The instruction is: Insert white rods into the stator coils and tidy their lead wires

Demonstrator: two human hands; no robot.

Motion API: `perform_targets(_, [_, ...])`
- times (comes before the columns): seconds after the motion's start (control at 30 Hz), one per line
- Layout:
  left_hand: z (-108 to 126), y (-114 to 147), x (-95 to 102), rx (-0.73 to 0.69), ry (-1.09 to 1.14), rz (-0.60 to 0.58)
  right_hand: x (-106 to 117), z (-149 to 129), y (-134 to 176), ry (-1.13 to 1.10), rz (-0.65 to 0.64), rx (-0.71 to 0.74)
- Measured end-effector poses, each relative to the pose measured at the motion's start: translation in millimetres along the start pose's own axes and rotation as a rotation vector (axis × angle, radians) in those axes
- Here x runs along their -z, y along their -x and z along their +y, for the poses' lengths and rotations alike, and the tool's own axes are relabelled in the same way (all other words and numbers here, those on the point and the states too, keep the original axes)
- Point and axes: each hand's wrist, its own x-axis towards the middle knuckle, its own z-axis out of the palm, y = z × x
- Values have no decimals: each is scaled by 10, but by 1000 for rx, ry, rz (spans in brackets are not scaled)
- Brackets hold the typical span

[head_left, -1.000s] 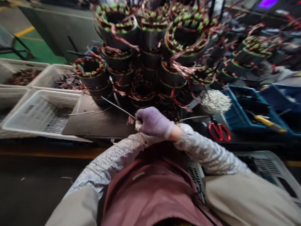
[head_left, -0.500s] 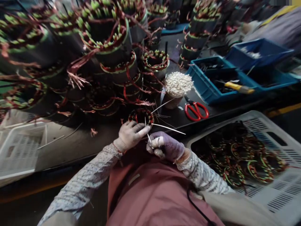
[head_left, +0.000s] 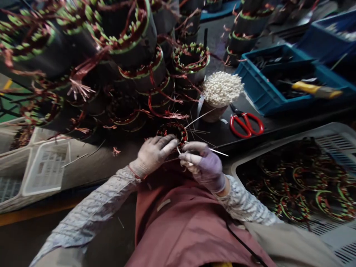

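A motor stator (head_left: 183, 131), a ring with red-brown copper windings, sits at the table's front edge. My left hand (head_left: 158, 149), in a pale glove, is closed over its near left rim, its fingers reaching onto the windings. In a lavender glove, my right hand (head_left: 204, 163) pinches a thin white strip (head_left: 178, 149) between thumb and fingers just right of the stator. The strip's upper end reaches the rim; its lower part is hidden by the fingers. Another white strip (head_left: 219, 152) sticks out behind my right hand. Loose thin strips lie on the table beyond the stator.
A cup packed with white sticks (head_left: 222, 89) stands behind, near red-handled scissors (head_left: 246, 124). Blue bins (head_left: 258, 85) hold a yellow-handled tool (head_left: 311, 89). Stacked stators (head_left: 191, 63) crowd the left and back. A grey crate (head_left: 330, 142) of wound rings is at right, a white basket (head_left: 46, 167) at left.
My right hand has turned and risen closer to the stator's rim, its fingers lifting with the strip. My left hand stays on the stator. The whole view has shifted slightly.
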Motion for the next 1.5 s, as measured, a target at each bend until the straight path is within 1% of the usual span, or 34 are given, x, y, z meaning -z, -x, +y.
perform_targets(0.07, [-113,3,78,-19,-33,-112,103,-68,56,-164,70,-54])
perform_targets(0.1, [-172,-1,104,-43,-22,-156,153,-103,112,-225,72,-55])
perform_targets(0.2, [-308,-26,141,-115,73,-230,247,-189,335,-292,21,14])
perform_targets(0.27, [-343,-45,151,-146,55,-273,253,-216,471,-291,-21,38])
perform_targets(0.4, [-271,-85,176,-180,-109,-441,211,-187,608,-252,-56,52])
perform_targets(0.47, [-181,-114,175,-160,-148,-488,201,-148,626,-241,-61,38])
perform_targets(0.5, [-129,-129,168,-137,-157,-493,202,-128,632,-242,-67,27])
perform_targets(0.6, [17,-170,134,-70,-141,-449,231,-81,651,-246,-88,18])
perform_targets(0.73, [115,-189,90,-89,-97,-277,279,-60,690,-262,-121,1])
perform_targets(0.8, [131,-190,73,-75,-95,-227,280,-52,707,-263,-142,-7])
perform_targets(0.93, [139,-196,44,-20,-54,-246,231,-2,735,-245,-135,7])
perform_targets(1.07, [124,-217,41,11,20,-237,156,71,734,-217,-143,35])
perform_targets(1.2, [124,-271,89,53,131,-276,-8,177,611,-162,-127,48])
perform_targets(1.3, [159,-282,120,160,164,-277,-180,300,465,-85,-68,118])
perform_targets(1.37, [194,-249,114,259,185,-242,-239,355,417,-58,-69,180])
perform_targets(1.4, [211,-223,103,302,206,-215,-240,361,421,-66,-76,184])
perform_targets(1.43, [228,-196,90,335,229,-184,-223,352,441,-91,-79,162])
perform_targets(1.47, [243,-172,77,357,248,-154,-194,328,472,-125,-70,105])
perform_targets(1.5, [258,-154,68,368,255,-132,-157,293,506,-158,-45,18])
